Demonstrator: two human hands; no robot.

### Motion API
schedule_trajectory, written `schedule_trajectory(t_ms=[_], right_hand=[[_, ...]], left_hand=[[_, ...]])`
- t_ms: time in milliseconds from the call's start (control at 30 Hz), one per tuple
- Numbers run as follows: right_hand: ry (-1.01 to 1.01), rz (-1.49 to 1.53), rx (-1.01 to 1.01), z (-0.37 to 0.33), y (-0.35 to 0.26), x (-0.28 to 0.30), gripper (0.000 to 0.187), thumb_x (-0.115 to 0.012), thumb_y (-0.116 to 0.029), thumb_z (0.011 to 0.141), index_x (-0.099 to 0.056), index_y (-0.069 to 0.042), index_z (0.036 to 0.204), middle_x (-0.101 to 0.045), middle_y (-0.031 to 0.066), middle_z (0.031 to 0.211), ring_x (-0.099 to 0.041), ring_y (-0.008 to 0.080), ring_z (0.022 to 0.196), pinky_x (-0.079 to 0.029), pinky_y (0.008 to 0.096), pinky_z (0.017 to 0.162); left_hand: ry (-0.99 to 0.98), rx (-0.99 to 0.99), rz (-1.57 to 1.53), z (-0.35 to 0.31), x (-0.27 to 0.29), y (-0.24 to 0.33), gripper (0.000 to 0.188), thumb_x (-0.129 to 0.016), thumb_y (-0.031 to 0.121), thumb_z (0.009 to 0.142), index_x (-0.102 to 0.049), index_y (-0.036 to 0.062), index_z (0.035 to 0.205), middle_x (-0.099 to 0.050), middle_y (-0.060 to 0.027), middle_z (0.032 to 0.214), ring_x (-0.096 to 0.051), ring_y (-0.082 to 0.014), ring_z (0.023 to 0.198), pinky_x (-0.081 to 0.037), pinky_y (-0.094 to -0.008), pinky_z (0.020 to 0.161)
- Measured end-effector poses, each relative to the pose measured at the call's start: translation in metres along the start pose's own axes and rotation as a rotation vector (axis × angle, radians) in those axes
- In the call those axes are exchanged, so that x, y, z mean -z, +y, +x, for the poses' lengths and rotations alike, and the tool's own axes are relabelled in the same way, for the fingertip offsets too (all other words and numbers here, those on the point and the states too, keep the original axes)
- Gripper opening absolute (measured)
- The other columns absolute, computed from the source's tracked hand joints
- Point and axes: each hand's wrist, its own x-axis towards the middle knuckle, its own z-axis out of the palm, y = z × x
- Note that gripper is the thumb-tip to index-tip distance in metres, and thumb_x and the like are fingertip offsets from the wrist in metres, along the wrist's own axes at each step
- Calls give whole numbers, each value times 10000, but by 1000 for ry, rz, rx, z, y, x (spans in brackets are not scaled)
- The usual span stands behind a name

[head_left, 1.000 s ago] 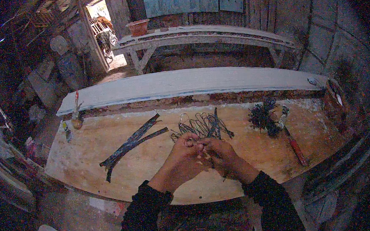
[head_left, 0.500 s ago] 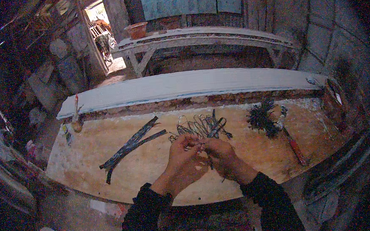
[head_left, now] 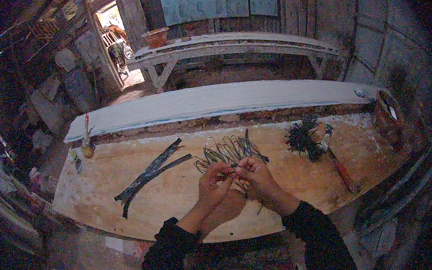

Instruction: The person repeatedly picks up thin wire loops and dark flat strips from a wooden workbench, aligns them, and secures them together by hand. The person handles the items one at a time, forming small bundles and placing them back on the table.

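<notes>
My left hand [head_left: 216,185] and my right hand [head_left: 259,179] meet over the near middle of a wooden board [head_left: 176,206]. Both have their fingertips pinched close together on a dark strip, mostly covered by the fingers. Just beyond them fans a bundle of thin, dark looped cord [head_left: 222,148], its near end hidden behind my hands. More dark flat strips [head_left: 151,169] lie crossed on the board to the left. To the right sits a tuft of short dark strands [head_left: 301,135], beside a tool with a red handle [head_left: 343,172].
A long pale ledge [head_left: 214,101] runs along the board's far side. A small bottle-like thing with an upright stick [head_left: 87,149] stands at the left, a brown container [head_left: 387,114] at the right. Farther back, a bench [head_left: 240,48] bears a reddish pot [head_left: 155,38].
My fingertips have drawn closer together on the strip, and the right hand has turned slightly. The dark loop beyond my fingers has gone down, leaving one end upright.
</notes>
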Motion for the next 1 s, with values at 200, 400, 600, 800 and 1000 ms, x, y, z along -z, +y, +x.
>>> schedule_trajectory(t_ms=[200,400,600,800,1000], right_hand=[[19,-189,44,-6,-18,-5,110,-680,-86,801,-590,-60,858,-612,21,808,-574,120,725,-454,245,665],[103,-224,101,-15,-23,-16,82,-672,-70,800,-654,-23,865,-640,58,883,-599,143,808,-479,282,732],[47,-486,300,-15,-24,-15,105,-661,-38,794,-666,-5,894,-638,77,891,-600,154,842,-478,283,755],[70,-653,354,-14,-20,-11,105,-665,-52,795,-658,-14,893,-630,76,887,-596,158,842,-471,281,743],[57,-717,332,-14,-18,-10,92,-642,-64,812,-615,-14,885,-603,80,892,-582,166,855,-457,297,769]], left_hand=[[24,143,-97,3,2,11,416,-665,-8,791,-432,95,1120,-594,-60,937,-608,-157,884,-523,-276,700],[66,219,-298,5,0,19,447,-659,1,801,-398,96,1152,-618,-98,931,-616,-168,846,-529,-283,685],[78,152,-158,2,2,17,474,-652,6,810,-382,88,1191,-625,-103,953,-623,-178,879,-538,-293,696],[22,-52,97,1,1,12,517,-639,2,815,-381,77,1257,-614,-91,935,-621,-171,894,-544,-304,753],[34,-10,150,2,-2,31,542,-657,7,796,-396,81,1265,-599,-71,929,-617,-171,894,-538,-315,788]])
